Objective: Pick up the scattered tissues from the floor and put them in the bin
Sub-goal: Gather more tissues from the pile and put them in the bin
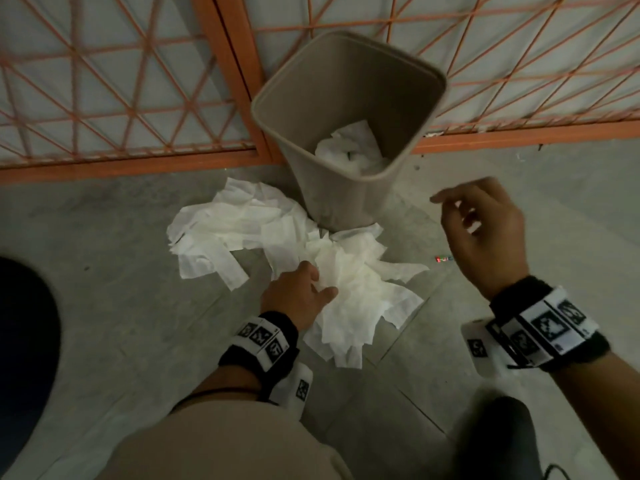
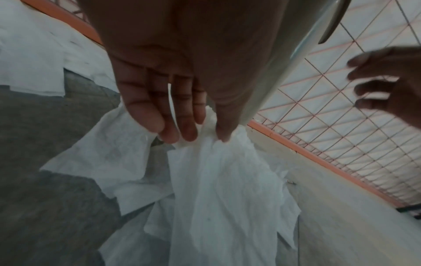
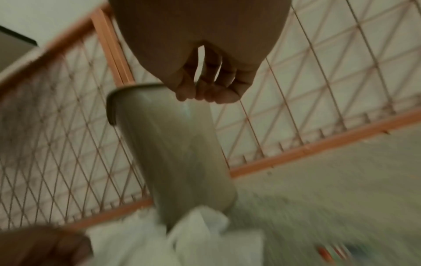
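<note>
A beige bin [image 1: 332, 192] stands on the grey floor against the fence, with crumpled white tissues [image 1: 349, 150] lying in its bottom. A spread pile of white tissues [image 1: 239, 230] covers the floor in front of the bin. My left hand [image 1: 320, 282] reaches down onto the near part of the pile. In the left wrist view, the left hand [image 2: 200, 135] pinches a bunched tissue [image 2: 223, 198] between thumb and fingertips. My right hand [image 1: 460, 209] hovers right of the bin with loosely curled fingers and holds nothing. The blurred right wrist view has the right hand [image 3: 205, 93] beside the bin [image 3: 173, 144].
An orange mesh fence [image 1: 138, 81] runs behind the bin. A small colourful scrap [image 1: 443, 259] lies on the floor right of the pile. A dark rounded object [image 1: 24, 341] sits at the left edge. My beige-clad knee [image 1: 225, 445] fills the bottom.
</note>
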A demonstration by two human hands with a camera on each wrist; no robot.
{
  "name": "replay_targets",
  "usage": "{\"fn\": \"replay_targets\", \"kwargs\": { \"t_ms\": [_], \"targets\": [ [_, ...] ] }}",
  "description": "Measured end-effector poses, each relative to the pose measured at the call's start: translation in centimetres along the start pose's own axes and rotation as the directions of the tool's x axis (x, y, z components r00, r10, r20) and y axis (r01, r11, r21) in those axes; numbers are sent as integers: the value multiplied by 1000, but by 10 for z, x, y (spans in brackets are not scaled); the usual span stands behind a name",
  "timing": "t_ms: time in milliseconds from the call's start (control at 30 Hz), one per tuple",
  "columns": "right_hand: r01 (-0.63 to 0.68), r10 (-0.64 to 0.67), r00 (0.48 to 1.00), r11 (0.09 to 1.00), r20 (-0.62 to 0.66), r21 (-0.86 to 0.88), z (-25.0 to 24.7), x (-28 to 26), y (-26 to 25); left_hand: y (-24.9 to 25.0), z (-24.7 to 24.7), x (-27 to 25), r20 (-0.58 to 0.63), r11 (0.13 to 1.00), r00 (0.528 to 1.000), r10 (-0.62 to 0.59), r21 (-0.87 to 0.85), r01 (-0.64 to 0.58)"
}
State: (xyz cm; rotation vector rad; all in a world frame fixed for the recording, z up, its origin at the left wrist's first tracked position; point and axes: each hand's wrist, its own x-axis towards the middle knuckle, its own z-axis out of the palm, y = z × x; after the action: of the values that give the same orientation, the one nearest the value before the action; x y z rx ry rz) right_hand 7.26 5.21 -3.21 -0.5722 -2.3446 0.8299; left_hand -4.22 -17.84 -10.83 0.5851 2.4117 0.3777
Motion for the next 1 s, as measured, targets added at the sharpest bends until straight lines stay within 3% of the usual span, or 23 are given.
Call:
{"fn": "replay_targets", "kwargs": {
  "t_ms": [100,167,267,367,533,600,700,767,900,967,1000],
  "targets": [
    [-88,108,963,992,247,-88,25,-33,33,-5,1,5,-48,997,996,71,-1,-71],
    [-118,168,896,983,411,-143,42,-47,47,-5,-4,2,-60,994,994,92,-50,-95],
    [-159,260,803,961,537,-227,63,-56,61,-1,-22,-12,-127,974,985,120,-179,-142],
    [-157,290,766,950,573,-271,68,-57,67,5,-52,-32,-169,890,972,163,-399,-219],
    [-222,308,806,949,506,-224,46,-44,60,24,-117,-54,-267,793,941,206,-518,-320],
    [-299,363,751,932,552,-206,27,-32,50,37,-144,-59,-360,766,906,222,-510,-391],
    [-396,397,678,906,619,-147,-4,-15,29,65,-184,-67,-537,690,803,259,-479,-543],
    [-431,393,697,898,600,-88,-21,-4,13,87,-205,-69,-626,647,722,296,-425,-633],
    [-335,320,807,940,497,-61,-42,17,-14,124,-223,-45,-756,661,514,405,-146,-736],
    [-282,266,846,959,462,-36,-50,28,-28,138,-220,-24,-758,680,494,426,-91,-727],
    [-265,240,861,964,449,-9,-54,33,-34,143,-216,-15,-731,720,521,440,-60,-691]
  ]
}}
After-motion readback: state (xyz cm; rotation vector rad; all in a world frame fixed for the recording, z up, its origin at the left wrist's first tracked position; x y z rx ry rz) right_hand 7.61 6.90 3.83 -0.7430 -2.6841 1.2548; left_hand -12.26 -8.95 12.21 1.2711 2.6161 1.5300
